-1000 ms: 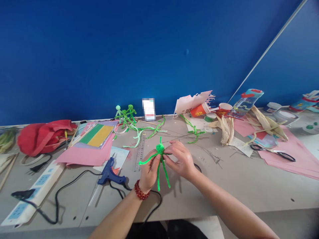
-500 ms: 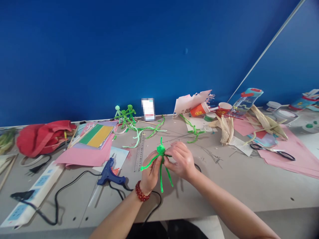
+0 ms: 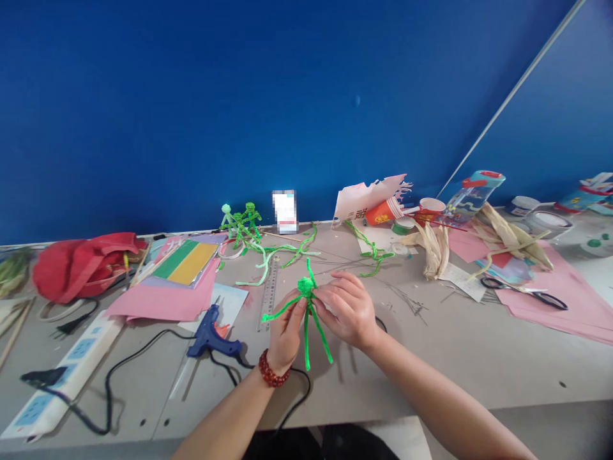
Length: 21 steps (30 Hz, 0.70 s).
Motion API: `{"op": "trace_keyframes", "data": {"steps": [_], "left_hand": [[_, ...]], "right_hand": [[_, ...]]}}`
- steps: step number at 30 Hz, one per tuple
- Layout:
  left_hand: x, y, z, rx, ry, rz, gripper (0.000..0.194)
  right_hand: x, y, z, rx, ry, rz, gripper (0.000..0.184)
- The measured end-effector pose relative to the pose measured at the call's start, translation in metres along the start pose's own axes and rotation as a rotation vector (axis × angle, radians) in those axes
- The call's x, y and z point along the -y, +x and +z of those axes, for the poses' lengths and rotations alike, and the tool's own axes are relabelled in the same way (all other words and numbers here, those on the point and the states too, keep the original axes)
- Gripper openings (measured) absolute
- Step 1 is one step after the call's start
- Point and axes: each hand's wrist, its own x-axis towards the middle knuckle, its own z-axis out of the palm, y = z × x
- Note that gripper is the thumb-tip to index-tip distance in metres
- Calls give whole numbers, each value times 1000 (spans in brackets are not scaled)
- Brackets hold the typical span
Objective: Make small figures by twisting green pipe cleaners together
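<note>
Between my hands, above the table, is a bright green pipe-cleaner figure (image 3: 305, 287) with a coiled round head and long thin limbs. My left hand (image 3: 286, 331), with a red bead bracelet at the wrist, is closed and pinches the figure just below the head. One limb sticks out left across these fingers, and two limbs hang down. My right hand (image 3: 348, 310) is closed too, its thumb and fingertips pinching the figure's right side. The fingers hide part of its body. Behind the hands lie loose green pipe cleaners (image 3: 261, 271) and a clear ruler (image 3: 269, 294).
A blue glue gun (image 3: 211, 335) with its cord lies left of my hands, near a white power strip (image 3: 64, 377). Small green figures (image 3: 242, 220) stand by a phone (image 3: 286, 212) at the wall. Scissors (image 3: 522, 291), corn husks (image 3: 435, 252) and paper cups (image 3: 383, 211) are at right.
The figure has turned a little in my fingers. Its upper limb now leans toward my right hand, and the left limb reaches further out. Both hands stay in nearly the same place.
</note>
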Motion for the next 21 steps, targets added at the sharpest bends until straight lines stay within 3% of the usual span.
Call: {"op": "trace_keyframes", "data": {"steps": [13, 21], "left_hand": [[-6, 1, 0, 92, 220, 160, 26], [-13, -1, 4, 130, 214, 156, 26]], "right_hand": [[-2, -3, 4, 11, -31, -65, 17], [-1, -1, 5, -33, -48, -64, 20]]}}
